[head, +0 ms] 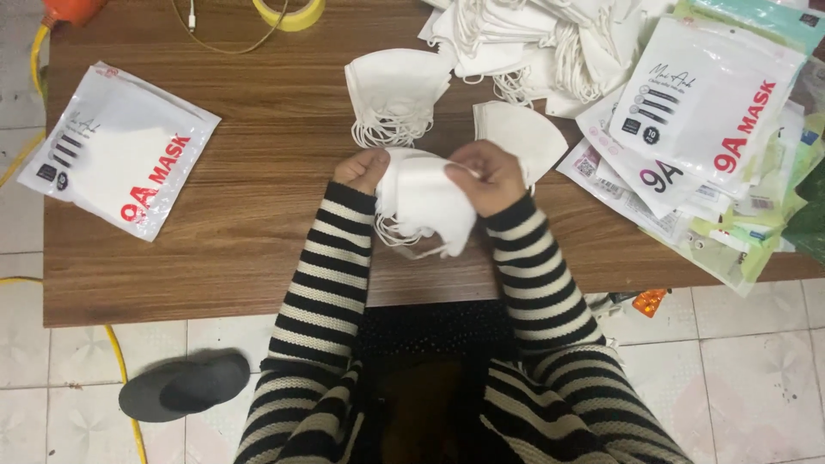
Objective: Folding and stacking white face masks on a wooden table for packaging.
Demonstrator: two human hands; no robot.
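Observation:
Both hands hold one stack of folded white face masks (pixel 423 202) just above the near part of the brown wooden table (pixel 258 206). My left hand (pixel 363 168) grips the stack's left edge. My right hand (pixel 483 176) pinches its upper right side. Ear loops dangle below the stack. Both sleeves are striped black and white. A second small stack of white masks (pixel 395 86) lies just beyond the hands, and a single folded mask (pixel 520 133) lies to the right of my right hand.
A filled white pouch (pixel 120 148) lies at the table's left. Several empty pouches (pixel 696 120) pile up at right. A heap of loose masks (pixel 533 39) sits at the back. A tape roll (pixel 292 13), a cable, a dark slipper (pixel 185 387) on tiles.

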